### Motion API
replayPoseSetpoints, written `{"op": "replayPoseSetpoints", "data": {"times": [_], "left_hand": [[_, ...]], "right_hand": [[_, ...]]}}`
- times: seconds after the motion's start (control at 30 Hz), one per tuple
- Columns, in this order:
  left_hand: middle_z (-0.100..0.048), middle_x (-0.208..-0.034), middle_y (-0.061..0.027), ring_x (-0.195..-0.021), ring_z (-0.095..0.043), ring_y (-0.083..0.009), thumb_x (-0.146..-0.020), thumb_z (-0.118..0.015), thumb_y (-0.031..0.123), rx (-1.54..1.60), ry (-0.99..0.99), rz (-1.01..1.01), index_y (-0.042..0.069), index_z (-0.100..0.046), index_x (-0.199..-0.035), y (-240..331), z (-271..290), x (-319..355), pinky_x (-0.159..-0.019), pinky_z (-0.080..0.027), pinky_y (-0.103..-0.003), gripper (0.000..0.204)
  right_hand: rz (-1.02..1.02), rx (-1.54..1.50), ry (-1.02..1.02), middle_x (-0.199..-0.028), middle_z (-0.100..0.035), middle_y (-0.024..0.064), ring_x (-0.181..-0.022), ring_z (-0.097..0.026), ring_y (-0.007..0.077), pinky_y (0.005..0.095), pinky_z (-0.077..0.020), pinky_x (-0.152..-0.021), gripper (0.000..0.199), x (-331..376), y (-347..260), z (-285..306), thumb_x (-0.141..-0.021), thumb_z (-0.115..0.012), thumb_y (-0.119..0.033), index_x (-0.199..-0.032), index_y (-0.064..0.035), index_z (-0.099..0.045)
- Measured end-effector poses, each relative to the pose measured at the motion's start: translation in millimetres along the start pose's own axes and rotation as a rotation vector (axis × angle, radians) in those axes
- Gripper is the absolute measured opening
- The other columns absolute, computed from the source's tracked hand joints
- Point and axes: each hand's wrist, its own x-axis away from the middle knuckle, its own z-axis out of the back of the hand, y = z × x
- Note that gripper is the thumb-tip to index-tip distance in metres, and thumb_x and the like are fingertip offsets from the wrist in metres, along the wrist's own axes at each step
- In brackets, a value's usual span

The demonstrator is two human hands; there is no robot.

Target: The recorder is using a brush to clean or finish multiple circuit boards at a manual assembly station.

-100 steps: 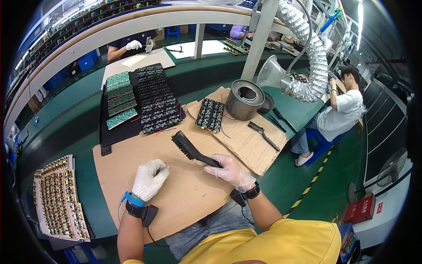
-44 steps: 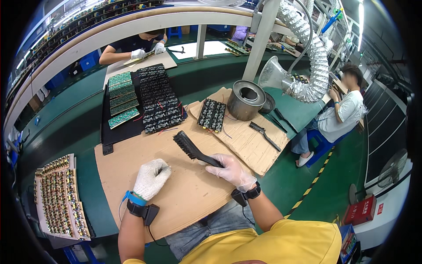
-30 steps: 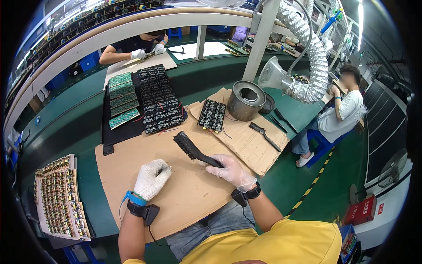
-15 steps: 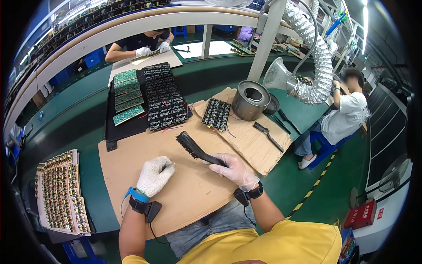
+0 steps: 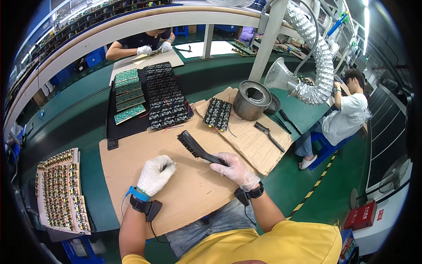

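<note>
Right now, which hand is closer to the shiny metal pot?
Right. The right hand, holding the black brush, lies below the metal pot on the cardboard. The left hand rests farther off, down and to the pot's left.

A green bench (image 5: 83, 105) carries a black tray (image 5: 127, 125) of green and dark circuit boards at the far left, with one more dark board (image 5: 217, 114) to its right beside a grey metal can (image 5: 250, 100). A rack of small components (image 5: 59, 191) sits at the near left. A ribbed silver duct (image 5: 318, 66) with a funnel mouth hangs at the far right, and two people sit at the benches beyond.
</note>
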Motion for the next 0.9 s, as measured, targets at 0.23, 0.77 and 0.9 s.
{"op": "replayPoseSetpoints", "data": {"times": [0.23,0.77,0.9], "left_hand": [[-0.067,-0.073,-0.0133,-0.067,-0.065,-0.0235,-0.096,-0.067,0.012,0.024,-0.006,0.021,-0.002,-0.067,-0.085,0.3,-0.3,0.2,-0.067,-0.051,-0.036,0.018],[-0.067,-0.074,-0.0135,-0.067,-0.064,-0.0225,-0.095,-0.068,0.012,-0.002,0.005,-0.015,-0.002,-0.068,-0.087,2.2,0.6,-0.4,-0.067,-0.052,-0.036,0.016],[-0.067,-0.073,-0.0128,-0.067,-0.064,-0.0208,-0.094,-0.068,0.012,0.014,0.0,-0.005,-0.002,-0.068,-0.087,1.5,0.6,0.0,-0.067,-0.051,-0.036,0.016]], "right_hand": [[-0.012,0.022,-0.019,-0.078,-0.059,-0.0039,-0.068,-0.051,0.0059,0.0255,-0.0428,-0.061,0.037,-2.7,7.1,2.8,-0.099,-0.078,-0.033,-0.118,-0.0019,-0.074],[-0.017,0.036,-0.022,-0.076,-0.056,-0.0065,-0.066,-0.049,0.004,0.0237,-0.0399,-0.058,0.036,-2.2,4.3,2.6,-0.099,-0.078,-0.032,-0.119,-0.0022,-0.073],[0.0,0.017,-0.013,-0.076,-0.057,-0.0066,-0.066,-0.049,0.0039,0.0237,-0.0398,-0.058,0.036,-1.7,1.8,0.6,-0.099,-0.078,-0.032,-0.119,-0.002,-0.073]]}}
